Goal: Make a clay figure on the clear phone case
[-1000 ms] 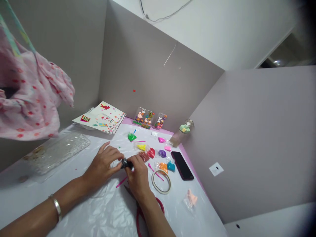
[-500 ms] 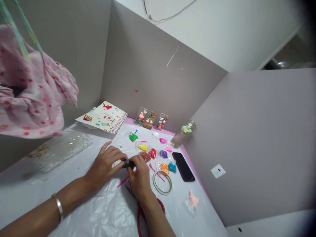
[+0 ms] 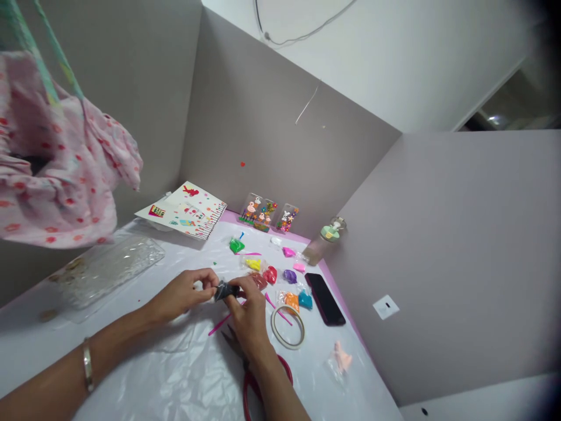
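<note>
Between my hands is a small clear packet of black clay [image 3: 225, 290], held just above the table. My right hand [image 3: 248, 310] grips its right side with thumb and fingers. At the packet's left edge, my left hand [image 3: 193, 290] pinches the plastic between thumb and forefinger. Red-handled scissors [image 3: 246, 380] lie under my right forearm, which hides part of them. Near my right hand are a brown clay packet [image 3: 259, 281], a pink modelling tool [image 3: 277, 308] and a roll of tape [image 3: 287, 326]. Another pink tool [image 3: 219, 325] lies below the black packet.
Several clay packets, such as green [image 3: 237, 244], purple [image 3: 290, 276] and peach [image 3: 343, 358], are spread on the white-covered table [image 3: 144, 380]. A phone [image 3: 325, 299] and a bottle [image 3: 318, 248] stand or lie right. Decorated clear cases [image 3: 288, 217] lean at the back. A pink cloth [image 3: 65, 169] hangs left.
My left hand has drawn slightly left and its fingers have curled into a pinch on the packet's edge, showing more of the packet. My right hand stays nearly in place.
</note>
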Demonstrator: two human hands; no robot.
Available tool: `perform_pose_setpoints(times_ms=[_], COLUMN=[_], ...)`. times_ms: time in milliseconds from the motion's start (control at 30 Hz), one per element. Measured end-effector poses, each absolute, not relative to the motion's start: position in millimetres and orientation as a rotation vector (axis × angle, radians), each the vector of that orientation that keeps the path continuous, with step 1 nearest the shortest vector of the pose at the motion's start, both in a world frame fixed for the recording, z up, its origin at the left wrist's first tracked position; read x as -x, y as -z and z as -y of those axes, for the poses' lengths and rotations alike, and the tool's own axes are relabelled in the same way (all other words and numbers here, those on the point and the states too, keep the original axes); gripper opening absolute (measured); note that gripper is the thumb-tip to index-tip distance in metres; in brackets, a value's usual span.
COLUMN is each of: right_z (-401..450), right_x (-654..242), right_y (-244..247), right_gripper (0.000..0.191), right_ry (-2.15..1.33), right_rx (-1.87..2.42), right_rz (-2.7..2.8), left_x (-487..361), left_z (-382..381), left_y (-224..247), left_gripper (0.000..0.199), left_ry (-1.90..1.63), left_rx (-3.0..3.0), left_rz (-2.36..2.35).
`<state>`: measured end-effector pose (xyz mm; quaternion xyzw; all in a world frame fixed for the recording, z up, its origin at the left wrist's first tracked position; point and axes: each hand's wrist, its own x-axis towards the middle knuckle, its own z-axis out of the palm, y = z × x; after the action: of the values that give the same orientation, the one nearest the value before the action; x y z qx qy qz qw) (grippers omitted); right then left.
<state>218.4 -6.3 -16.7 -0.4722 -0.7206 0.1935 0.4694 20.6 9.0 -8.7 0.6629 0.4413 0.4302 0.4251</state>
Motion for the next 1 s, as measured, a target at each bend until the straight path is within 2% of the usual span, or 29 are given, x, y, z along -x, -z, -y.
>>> perform_pose_setpoints(times_ms=[267, 567, 667, 800, 1000], right_z=[4, 5, 6, 6, 5], right_x=[-227, -223, -223, -222, -223], right_y=[11, 12, 12, 13, 15], right_gripper=[0.017, 0.017, 0.020, 0.036, 0.025], right_ry=[-0.532, -0.589, -0.595, -0.588, -0.476], right_rx=[1.158, 1.109, 1.104, 1.108, 1.167], right_rz=[1.620, 1.610, 1.606, 1.603, 1.626], left_x=[-11, -16, -17, -20, -23], left_z=[-8, -8, -7, -7, -7], left_y=[-8, -5, -6, -7, 0], left_gripper=[0.033, 0.047, 0.043, 0.038, 0.025], left_ry=[-1.124, -1.151, -1.145, -1.171, -1.121], left_rx=[-1.149, -1.001, -1.015, -1.041, -1.080], left_rz=[-0.822, -0.873, -0.923, -0.940, -0.922])
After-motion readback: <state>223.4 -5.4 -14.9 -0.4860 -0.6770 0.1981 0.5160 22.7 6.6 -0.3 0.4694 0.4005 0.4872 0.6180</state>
